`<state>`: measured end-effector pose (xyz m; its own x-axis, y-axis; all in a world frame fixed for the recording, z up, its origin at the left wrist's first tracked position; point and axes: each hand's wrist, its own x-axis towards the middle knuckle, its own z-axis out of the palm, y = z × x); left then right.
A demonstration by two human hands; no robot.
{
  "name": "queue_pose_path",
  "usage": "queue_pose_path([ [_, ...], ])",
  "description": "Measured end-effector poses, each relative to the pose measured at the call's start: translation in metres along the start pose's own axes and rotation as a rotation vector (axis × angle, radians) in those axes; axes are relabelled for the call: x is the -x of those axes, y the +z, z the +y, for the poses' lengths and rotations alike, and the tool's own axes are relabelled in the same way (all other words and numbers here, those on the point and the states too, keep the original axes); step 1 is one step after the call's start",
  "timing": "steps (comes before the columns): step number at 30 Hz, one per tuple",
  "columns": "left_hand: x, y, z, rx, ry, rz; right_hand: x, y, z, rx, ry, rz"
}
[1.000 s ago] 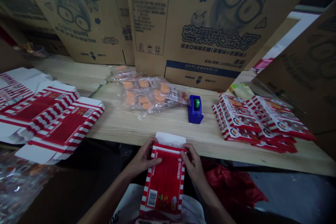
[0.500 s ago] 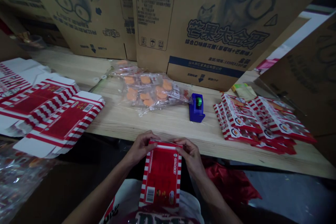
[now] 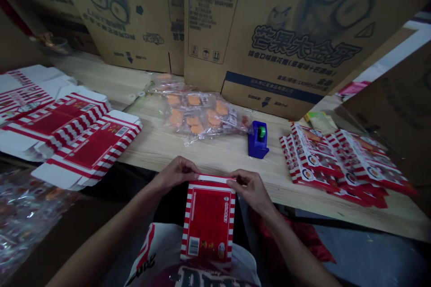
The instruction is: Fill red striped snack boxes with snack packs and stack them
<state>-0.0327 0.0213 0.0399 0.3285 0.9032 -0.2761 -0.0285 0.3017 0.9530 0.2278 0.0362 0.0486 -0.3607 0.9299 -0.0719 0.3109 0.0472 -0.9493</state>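
A red box with red-and-white striped edges (image 3: 208, 222) stands upright on my lap, just in front of the wooden table's near edge (image 3: 215, 161). My left hand (image 3: 175, 174) pinches its top left corner with the fingers curled. My right hand (image 3: 251, 188) grips the top right corner in the same way. The box's top flap lies folded down under my fingers. A blue tape dispenser (image 3: 257, 140) sits on the table just beyond my right hand.
Flat unfolded striped boxes (image 3: 77, 139) are stacked at the left. Several finished boxes (image 3: 340, 161) lie at the right. Clear bags of orange sweets (image 3: 198, 114) sit mid-table, with large cardboard cartons (image 3: 286, 31) standing behind. A crinkled plastic bag (image 3: 23, 215) is at the lower left.
The white top flap, which stood open a second ago, is now folded down shut. Both hands slid up to the top edge of the box.
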Motion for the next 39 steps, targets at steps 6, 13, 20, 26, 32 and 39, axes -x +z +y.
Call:
queue_pose_path([
  [6, 0.004, 0.0, 0.001, -0.052, 0.082, -0.05, 0.0, 0.001, -0.005, 0.006, -0.077, -0.035],
  [13, 0.011, 0.023, -0.009, -0.047, 0.15, 0.065, 0.007, 0.0, -0.001, -0.137, -0.004, -0.017],
  [20, -0.01, 0.031, -0.004, -0.183, 0.1, 0.1, -0.01, -0.004, 0.003, -0.126, 0.078, -0.041],
  [26, -0.005, 0.04, 0.002, -0.474, 0.314, 0.159, 0.006, -0.002, 0.0, 0.049, -0.191, 0.039],
  [32, -0.013, 0.04, 0.013, -0.507, 0.277, 0.059, 0.006, -0.002, 0.005, 0.044, -0.144, 0.033],
  [39, -0.032, 0.043, 0.019, -0.558, 0.31, -0.013, -0.01, -0.004, 0.001, 0.134, -0.074, 0.041],
])
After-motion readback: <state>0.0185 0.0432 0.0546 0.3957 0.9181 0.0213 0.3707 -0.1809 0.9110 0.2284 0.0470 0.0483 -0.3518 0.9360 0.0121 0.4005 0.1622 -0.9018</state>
